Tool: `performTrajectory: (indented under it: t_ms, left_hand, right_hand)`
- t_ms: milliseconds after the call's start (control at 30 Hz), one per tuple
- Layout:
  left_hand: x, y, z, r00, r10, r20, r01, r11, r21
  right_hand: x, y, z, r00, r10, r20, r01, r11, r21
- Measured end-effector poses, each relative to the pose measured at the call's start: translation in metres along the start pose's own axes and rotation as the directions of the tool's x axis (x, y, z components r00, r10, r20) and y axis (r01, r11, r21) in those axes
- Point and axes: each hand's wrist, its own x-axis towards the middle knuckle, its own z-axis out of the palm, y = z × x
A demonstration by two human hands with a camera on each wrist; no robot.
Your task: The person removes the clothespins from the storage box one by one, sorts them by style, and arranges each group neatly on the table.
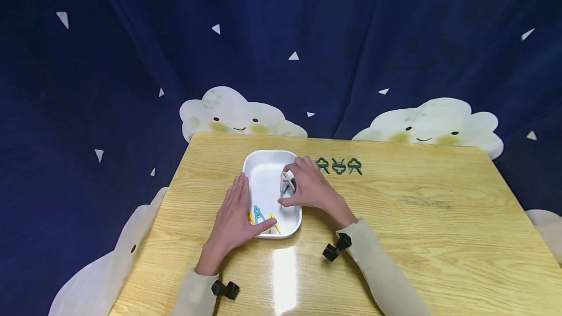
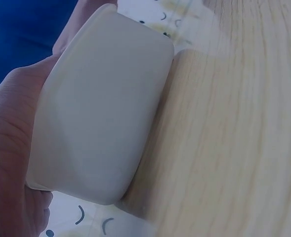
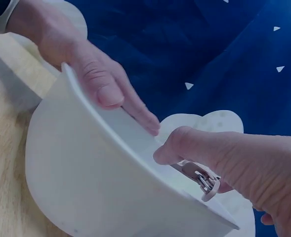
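Pinching a pale pink clip (image 1: pixel 282 184) w/ R hand (image 1: pixel 312 184), over R side of white tray (image 1: pixel 265 174): head view. R grip narrow, thumb + fingertips on clip. Dark bit (image 1: pixel 288 188) just beside it, poss. another clip; fingers half hide it, can't be sure. L hand (image 1: pixel 231 223): fingers straight along tray's L side, thumb spread over near end, prob. steadying it; nothing pinched. Near end of tray: 1 blue clip (image 1: pixel 257 212), 2 yellow clips (image 1: pixel 272 222), one partly behind L hand. On tabletop (image 1: pixel 417 238), R of tray's far end: 3 dark green clips (image 1: pixel 338 165) in a row, middle one reversed. Progress, my read: part-done. Row of 3 set out; pale clip in hand, not yet down; blue + yellows left in tray.

L wrist view: mostly tray's outer wall, L hand at rim. Contents hidden, so no help w/ count.

R wrist view: pale clip by the rim, metal spring (image 3: pixel 204 181) showing past R thumb. L thumb over opposite stretch of rim.
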Motion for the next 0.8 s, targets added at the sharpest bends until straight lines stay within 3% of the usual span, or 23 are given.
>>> performTrajectory:
  t_ms: [467, 800]
  left_hand:
    - [0.0, 0.001, 0.0, 1.0, -0.012, 0.008, 0.012, 1.0, -0.01]
    - [-0.002, 0.003, 0.0, 1.0, 0.005, -0.03, -0.006, 1.0, -0.01]
  right_hand:
    - [-0.026, 0.024, -0.024, 0.997, 0.061, -0.037, -0.06, 0.998, 0.026]
    - [-0.043, 0.041, -0.032, 0.994, 0.1, -0.044, -0.1, 0.995, 0.007]
